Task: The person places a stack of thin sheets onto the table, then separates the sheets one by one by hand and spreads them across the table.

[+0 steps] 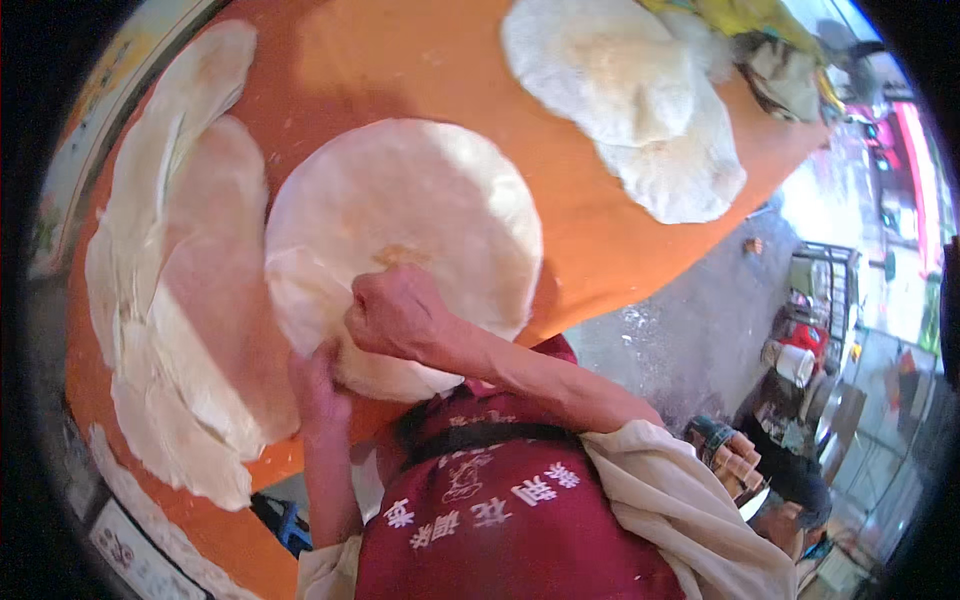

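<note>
A thick, pale, round piece of soft sheet [450, 220], whose material I cannot tell, lies in front of me over the near part of an orange-covered table. My right hand [400, 310] is closed in a fist on its near half, beside a small brown patch. At the near left rim my left hand [322, 385] grips the sheet's edge; its fingers are partly hidden and slightly blurred. The near edge of the sheet bulges between my two hands, close to my dark red apron [500, 520].
Long, thin, folded pale sheets [140, 250] overlap along the table's left side. Two whitish, fuzzy-edged rounds [610, 80] overlap at the far right, near yellow cloth [750, 15]. Beyond the orange tabletop [560, 250], a metal rack [825, 290] and a white container [795, 364] stand at right.
</note>
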A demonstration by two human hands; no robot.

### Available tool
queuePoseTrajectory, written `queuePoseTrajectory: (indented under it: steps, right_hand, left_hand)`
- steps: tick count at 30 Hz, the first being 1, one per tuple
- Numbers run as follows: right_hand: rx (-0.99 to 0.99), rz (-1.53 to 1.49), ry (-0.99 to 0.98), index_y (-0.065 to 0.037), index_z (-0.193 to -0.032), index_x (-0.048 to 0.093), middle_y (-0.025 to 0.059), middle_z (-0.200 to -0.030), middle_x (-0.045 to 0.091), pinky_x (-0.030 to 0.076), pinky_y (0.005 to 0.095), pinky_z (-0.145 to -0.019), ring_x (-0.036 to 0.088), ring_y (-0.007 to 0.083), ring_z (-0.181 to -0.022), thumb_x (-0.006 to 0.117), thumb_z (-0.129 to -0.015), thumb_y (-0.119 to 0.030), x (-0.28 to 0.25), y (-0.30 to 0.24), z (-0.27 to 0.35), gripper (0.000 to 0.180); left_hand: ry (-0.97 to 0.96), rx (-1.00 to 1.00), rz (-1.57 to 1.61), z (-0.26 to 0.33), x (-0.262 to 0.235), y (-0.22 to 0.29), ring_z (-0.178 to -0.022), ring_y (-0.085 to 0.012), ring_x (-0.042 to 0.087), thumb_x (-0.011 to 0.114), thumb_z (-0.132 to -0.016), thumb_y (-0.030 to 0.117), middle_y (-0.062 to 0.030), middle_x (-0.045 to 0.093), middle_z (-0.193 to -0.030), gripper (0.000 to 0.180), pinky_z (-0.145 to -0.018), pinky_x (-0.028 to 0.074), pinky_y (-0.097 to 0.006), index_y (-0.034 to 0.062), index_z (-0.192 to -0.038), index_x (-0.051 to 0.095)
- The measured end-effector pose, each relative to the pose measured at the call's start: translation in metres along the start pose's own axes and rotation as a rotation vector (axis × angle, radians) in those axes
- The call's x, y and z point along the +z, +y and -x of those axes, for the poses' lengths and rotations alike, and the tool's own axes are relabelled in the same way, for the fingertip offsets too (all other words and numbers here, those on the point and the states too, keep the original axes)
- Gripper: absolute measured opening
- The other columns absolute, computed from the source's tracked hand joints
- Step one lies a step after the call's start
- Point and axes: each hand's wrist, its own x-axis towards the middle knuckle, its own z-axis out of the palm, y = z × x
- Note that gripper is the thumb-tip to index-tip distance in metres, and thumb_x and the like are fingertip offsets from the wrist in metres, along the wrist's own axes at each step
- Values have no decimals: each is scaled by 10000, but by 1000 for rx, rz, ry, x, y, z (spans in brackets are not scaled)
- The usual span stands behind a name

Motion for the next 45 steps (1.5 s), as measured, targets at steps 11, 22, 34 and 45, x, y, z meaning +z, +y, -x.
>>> queuePoseTrajectory:
  steps: [11, 22, 34, 45]
  right_hand:
    - [526, -151, 833, 7, -902, 624, 5, -780, 571, 425, 255, -613, 496, 93, -683, 517, -870, -224, -243, 176, 81, 256]
    - [284, 71, 842, -41, -1076, 596, 138, -933, 669, 498, 361, -763, 650, 257, -866, 614, -797, -86, -190, 202, 99, 283]
    - [86, -487, 69, -35, -861, 664, 68, -610, 594, 482, 306, -574, 576, 104, -618, 622, -790, -121, -38, 30, 18, 119]
    - [100, -587, 407, -5, -1007, 654, 27, -903, 663, 478, 205, -726, 599, 73, -804, 619, -833, -70, -246, 53, 5, 189]
  left_hand:
    - [17, 96, 45, -28, -74, -27, -1169, -260, 491, 588, -752, -49, -113, 490, -1293, 614, -998, 403, -401, 18, -1329, 388]
    - [-118, 174, 42, 8, -39, -3, -1148, -231, 499, 628, -813, 95, -109, 506, -1265, 535, -973, 404, -375, -3, -1298, 424]
    - [-268, 176, -106, -2, 3, -3, -1037, -209, 574, 588, -799, 44, -92, 585, -1146, 425, -914, 466, -353, -9, -1211, 498]
    - [-49, 209, 87, -20, -79, 6, -1066, -231, 563, 539, -741, -7, -110, 566, -1161, 485, -905, 472, -361, -17, -1223, 482]
